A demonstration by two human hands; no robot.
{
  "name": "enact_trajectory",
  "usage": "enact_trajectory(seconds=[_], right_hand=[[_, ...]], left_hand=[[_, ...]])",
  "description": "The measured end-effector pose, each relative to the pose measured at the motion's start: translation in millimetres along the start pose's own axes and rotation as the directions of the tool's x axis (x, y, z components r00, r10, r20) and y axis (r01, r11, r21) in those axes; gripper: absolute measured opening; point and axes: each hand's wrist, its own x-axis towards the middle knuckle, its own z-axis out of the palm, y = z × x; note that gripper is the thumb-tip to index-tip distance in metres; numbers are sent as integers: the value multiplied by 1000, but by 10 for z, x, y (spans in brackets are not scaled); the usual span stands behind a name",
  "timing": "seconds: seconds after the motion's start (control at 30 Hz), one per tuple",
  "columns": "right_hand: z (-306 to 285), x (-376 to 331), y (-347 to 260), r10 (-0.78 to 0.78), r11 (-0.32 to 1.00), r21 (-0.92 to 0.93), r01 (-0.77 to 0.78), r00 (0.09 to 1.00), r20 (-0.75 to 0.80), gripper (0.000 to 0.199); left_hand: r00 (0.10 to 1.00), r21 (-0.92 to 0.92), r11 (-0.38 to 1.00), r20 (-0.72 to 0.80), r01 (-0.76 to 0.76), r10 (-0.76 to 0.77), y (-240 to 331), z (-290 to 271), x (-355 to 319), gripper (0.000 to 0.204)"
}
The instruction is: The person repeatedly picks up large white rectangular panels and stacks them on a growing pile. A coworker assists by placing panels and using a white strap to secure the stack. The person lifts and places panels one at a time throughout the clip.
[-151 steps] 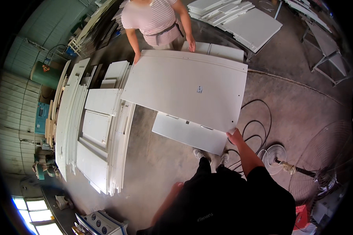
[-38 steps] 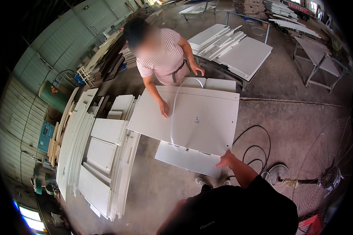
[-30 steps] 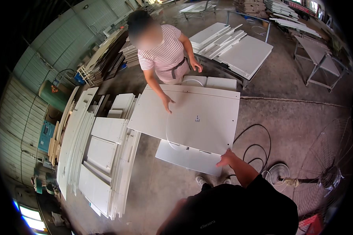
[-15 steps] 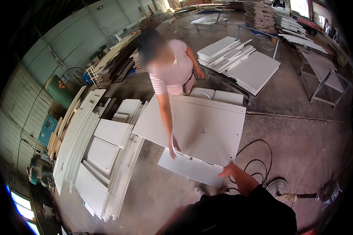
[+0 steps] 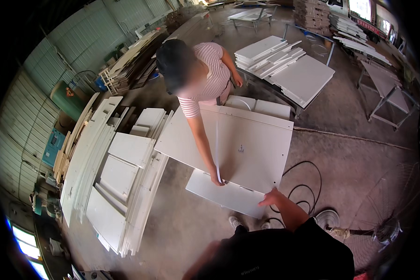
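Note:
A large white panel (image 5: 256, 135) lies flat in front of me, with small dark holes near its right edge. At its near right corner, my right hand (image 5: 271, 198) is closed on the panel's edge, thumb toward the top. My left hand does not show; only part of my left arm appears at the lower edge. A second white panel (image 5: 219, 193) sits lower, under the near side of the large one. Across the large panel, a co-worker's hand (image 5: 216, 177) holds the end of a narrow white strip (image 5: 218, 140) at the near edge.
Stacks of white boards (image 5: 126, 172) stand on the left. Behind the co-worker (image 5: 214, 70), more boards (image 5: 298, 74) rest on a metal-framed cart. A black hose (image 5: 319, 179) coils on the floor to my right, near a fan-like round metal thing (image 5: 387, 232). A grey metal trestle (image 5: 387, 88) stands at the far right.
The co-worker's hand has moved right along the panel's near edge, and the white strip now runs straighter across it. My right hand stays at the corner.

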Motion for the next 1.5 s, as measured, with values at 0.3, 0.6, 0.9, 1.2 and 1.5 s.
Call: enact_trajectory(seconds=[0.3, 0.6, 0.9, 1.2, 1.5], right_hand=[[81, 90, -14, -22, 998, -66, 19, 998, -54, 80], [-79, -121, -95, 20, 999, 35, -20, 1000, 3, 72], [48, -145, -78, 116, 988, 110, -108, 990, -76, 75], [-102, -221, -203, 71, 997, 41, -71, 997, -11, 83], [-39, -41, -267, 139, 987, 84, -139, 990, 14, 83]], left_hand=[[1000, 3, 1000, -17, 10, -10, 149, -43, 27, 32], [1000, -3, 1000, -19, 22, -22, 284, -173, -62, 32], [1000, 8, 1000, 14, -15, 14, 141, -180, -33, 30], [991, 33, 994, 84, -108, 105, -46, -263, 58, 26], [950, 121, 960, 216, -254, 225, -341, -589, 307, 23]])
